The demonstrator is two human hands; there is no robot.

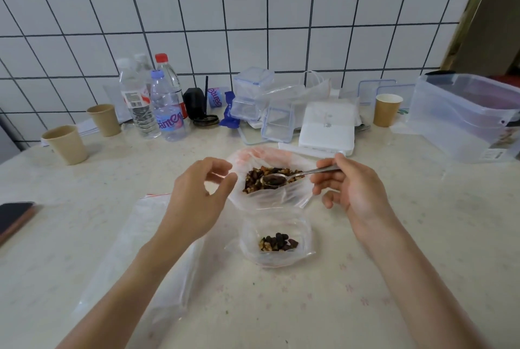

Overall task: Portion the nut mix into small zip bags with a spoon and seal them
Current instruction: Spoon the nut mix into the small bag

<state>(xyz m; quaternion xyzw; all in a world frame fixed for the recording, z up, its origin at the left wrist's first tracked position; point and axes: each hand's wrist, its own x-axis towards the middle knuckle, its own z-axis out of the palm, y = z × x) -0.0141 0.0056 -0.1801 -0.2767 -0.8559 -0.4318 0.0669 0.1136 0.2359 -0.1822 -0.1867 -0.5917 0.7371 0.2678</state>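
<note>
The landmark is the small zip bag (277,239), which lies open-mouthed on the pale tabletop (394,236) near the lower centre, holding a small heap of nut mix (277,242). To its left, flat on the tabletop and partly under the left forearm, lies a stack of empty clear zip bags (132,250) with a red strip at the top edge.

Just beyond the small zip bag stands the larger supply bag (267,191), its mouth spread open and nut mix inside. The left hand (197,196) is beyond and left of the small zip bag, fingers curled, pinching the left rim of the supply bag. The right hand (349,188) is beyond and right of the small zip bag; it grips the handle of a metal spoon (298,175), whose loaded bowl sits over the nut mix in the supply bag. Neither hand touches the small zip bag.

Far left of the small zip bag, a dark phone (14,219) lies at the edge of the frame. Farther back, along the tiled wall (253,11), stand two paper cups (84,137) at the left, several water bottles (157,101), clear snap-lid containers (253,95), a white box (327,129), another paper cup (387,109) and a large clear storage tub (464,118) at the right. Nothing lies between the hands and the small zip bag.
</note>
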